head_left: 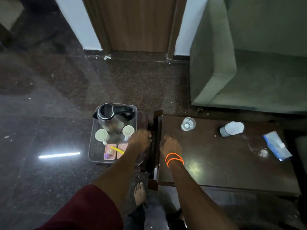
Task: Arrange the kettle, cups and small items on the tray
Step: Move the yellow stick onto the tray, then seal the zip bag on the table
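A clear tray (pixel 93 146) sits on a low stand left of the dark table. On it stand a steel kettle (pixel 113 121) with a black lid, two white cups (pixel 101 135) (pixel 128 131), pink sachets (pixel 109 151) and a yellow stick (pixel 117 149). My left hand (pixel 140 138) is over the tray's right edge, its fingers curled against the table's raised end rail (pixel 157 123). My right hand (pixel 171 144), with orange bands at the wrist, grips the same rail from the table side.
The dark wooden table (pixel 216 155) carries a glass (pixel 188 124), a toppled white bottle (pixel 232 129) and a blue packet (pixel 276 147). A green sofa (pixel 249 63) stands behind it and a wooden door (pixel 132 24) further back. My bare foot (pixel 139 193) is on the dark polished floor.
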